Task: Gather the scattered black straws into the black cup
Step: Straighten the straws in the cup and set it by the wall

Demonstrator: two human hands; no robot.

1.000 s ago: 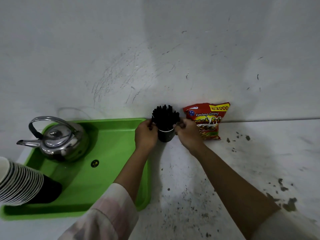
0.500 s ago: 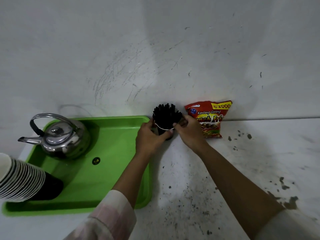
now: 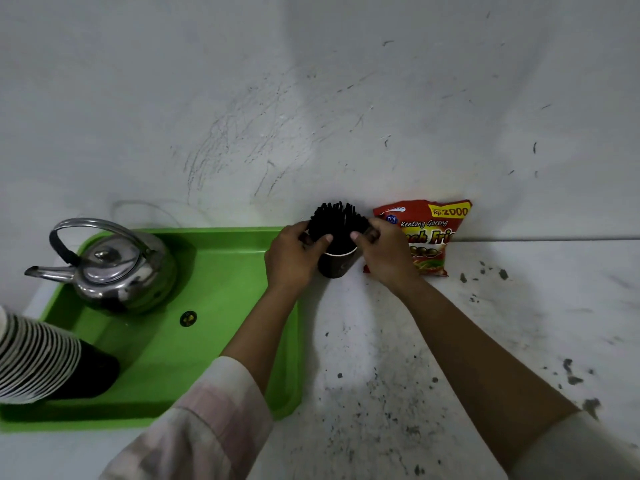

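Two hands meet at the cup (image 3: 337,265), which stands upright on the white counter (image 3: 450,341) against the wall (image 3: 311,98), just right of the green tray (image 3: 221,271) and just left of a red snack bag (image 3: 429,237). The straws (image 3: 337,221) stand bunched in the cup, their tops fanning out above its rim; no loose straw shows on the counter. The left hand (image 3: 294,258) curls round the left side of the bunch, thumb pressed on the straws just above the rim. The right hand (image 3: 384,254) does the same from the right, thumb on the straws and fingers wrapped behind, partly covering the bag. Both forearms reach in from the bottom edge, the left one crossing the tray's right rim, each with a pale sleeve (image 3: 194,427) pushed up. In the tray sit a steel kettle (image 3: 117,268) at the back left and a stack of cups (image 3: 38,362) lying on its side at the front left, cut off by the frame's edge. Dark specks dot the counter.
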